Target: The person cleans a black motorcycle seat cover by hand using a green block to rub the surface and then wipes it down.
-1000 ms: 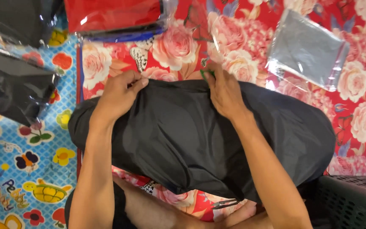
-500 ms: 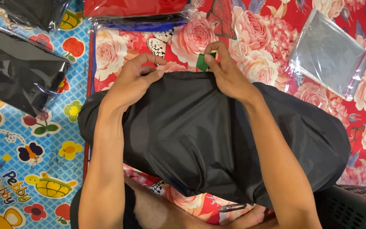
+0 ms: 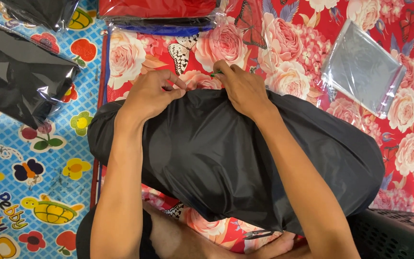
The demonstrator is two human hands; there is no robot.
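Note:
A bulky black plastic bag (image 3: 226, 158) lies across my lap on the red flowered mat (image 3: 283, 52). My left hand (image 3: 152, 93) pinches the bag's far edge with fingers curled. Close beside it my right hand (image 3: 243, 88) also grips that far edge, and a small green bit shows at its fingertips. Both forearms rest over the bag's top.
A black garment in a clear wrapper (image 3: 17, 79) lies at the left on the blue cartoon mat (image 3: 29, 177). Red and blue wrapped packs (image 3: 156, 12) sit at the top. A grey clear-wrapped pack (image 3: 362, 67) lies at the right. A dark plastic basket (image 3: 398, 235) stands bottom right.
My hands have shifted slightly along the bag's far edge and come closer together; the green piece is now mostly hidden under my right fingers. The view has moved a little.

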